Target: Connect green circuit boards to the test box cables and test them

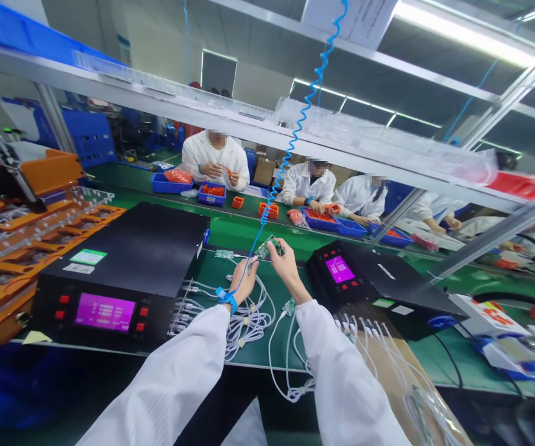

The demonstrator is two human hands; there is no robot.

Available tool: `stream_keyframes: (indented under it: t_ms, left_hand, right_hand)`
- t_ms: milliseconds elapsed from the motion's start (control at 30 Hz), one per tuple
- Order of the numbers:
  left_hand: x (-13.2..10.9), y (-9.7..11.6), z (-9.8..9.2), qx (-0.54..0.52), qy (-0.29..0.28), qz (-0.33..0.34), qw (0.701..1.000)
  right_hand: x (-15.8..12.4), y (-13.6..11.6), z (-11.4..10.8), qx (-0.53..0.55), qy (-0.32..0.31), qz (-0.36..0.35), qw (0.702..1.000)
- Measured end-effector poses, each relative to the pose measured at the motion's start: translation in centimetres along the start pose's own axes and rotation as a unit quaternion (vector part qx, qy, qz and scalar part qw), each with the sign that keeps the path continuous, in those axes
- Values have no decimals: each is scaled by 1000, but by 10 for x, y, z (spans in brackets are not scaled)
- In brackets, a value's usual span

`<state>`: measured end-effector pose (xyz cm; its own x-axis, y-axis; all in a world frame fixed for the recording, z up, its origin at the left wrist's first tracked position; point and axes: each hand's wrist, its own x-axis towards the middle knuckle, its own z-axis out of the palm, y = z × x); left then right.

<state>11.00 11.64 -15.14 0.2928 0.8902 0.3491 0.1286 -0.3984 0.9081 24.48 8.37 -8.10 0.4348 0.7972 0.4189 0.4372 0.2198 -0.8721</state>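
Observation:
My right hand (285, 265) pinches a small green circuit board (262, 249) above the green bench mat. Just below and to the left of that board, my left hand (243, 280) has its fingers closed near the board's lower edge; what they hold is too small to make out. A blue wrist strap (228, 300) with a coiled blue cord (280, 179) is on my left wrist. Behind my left hand lies another circuit board (223, 254) with a white plug at its end. White cables (249, 331) lie bundled beneath my hands, and a further small board (288, 307) sits by my right forearm.
Black testers with lit purple screens stand on the left (128, 260) and right (379, 279). An orange fixture (26, 248) is at the far left. Across the bench, people in white coats handle orange parts in blue bins (212, 197). A shelf (230, 108) crosses overhead.

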Motion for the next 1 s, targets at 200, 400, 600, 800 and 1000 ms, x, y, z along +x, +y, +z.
stream_keyframes:
  t_ms: [200, 400, 600, 800, 1000]
  left_hand:
    - [-2, 5, -2, -12, -52, 7, 999]
    - [-14, 6, 2, -13, -46, -33, 998]
    - [-29, -11, -15, -33, 20, -117, 992]
    - [-12, -28, -13, -72, 113, -227, 965]
    - [-15, -34, -11, -78, 130, -246, 957]
  right_hand:
    - [9, 12, 6, 143, 9, 136, 980]
    - [31, 37, 18, 248, 85, 245, 933]
    - [58, 56, -1, 319, 186, 296, 881]
    - [60, 75, 18, 369, 143, 326, 859]
    - [65, 86, 56, 338, 56, 306, 888]
